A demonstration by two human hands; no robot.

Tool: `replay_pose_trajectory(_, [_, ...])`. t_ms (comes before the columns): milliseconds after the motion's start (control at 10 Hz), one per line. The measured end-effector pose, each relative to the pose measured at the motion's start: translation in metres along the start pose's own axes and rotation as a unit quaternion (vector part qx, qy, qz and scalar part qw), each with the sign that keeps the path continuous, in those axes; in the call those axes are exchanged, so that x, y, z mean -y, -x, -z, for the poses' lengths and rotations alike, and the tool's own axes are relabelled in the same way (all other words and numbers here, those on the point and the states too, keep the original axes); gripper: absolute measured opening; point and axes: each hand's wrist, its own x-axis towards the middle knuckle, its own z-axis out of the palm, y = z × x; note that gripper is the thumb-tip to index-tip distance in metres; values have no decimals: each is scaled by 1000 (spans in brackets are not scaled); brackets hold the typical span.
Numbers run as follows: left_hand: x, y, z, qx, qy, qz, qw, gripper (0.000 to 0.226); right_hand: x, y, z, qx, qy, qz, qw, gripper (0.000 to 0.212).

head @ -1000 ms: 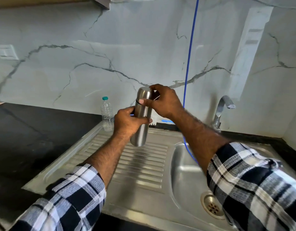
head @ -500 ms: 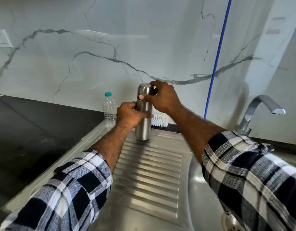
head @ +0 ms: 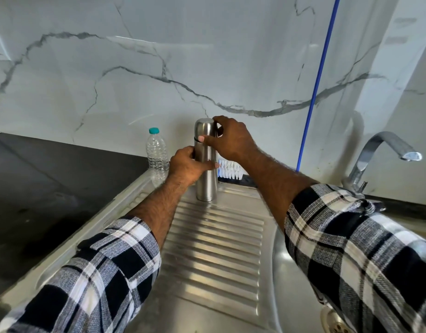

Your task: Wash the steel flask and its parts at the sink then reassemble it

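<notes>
The steel flask point(head: 205, 169) stood upright on the sink's drainboard point(head: 214, 236), cap on. Left hand point(head: 186, 165) fingers wrapped its body; right hand point(head: 231, 140) fingers gripped the cap above. Reassembly looked nearly finished.

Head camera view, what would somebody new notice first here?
First, the steel flask standing upright at the back of the ribbed drainboard, cap on, with the left hand around its body and the right hand on the cap. Next, the checked sleeves filling the foreground. Then the clear plastic bottle left of the flask and the tap at right.
</notes>
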Motion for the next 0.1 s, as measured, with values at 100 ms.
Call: replay_pose_trajectory(100, [0,10,0,11,-29,-1,1000,69,5,6,4,-13,6,-20,1000,73])
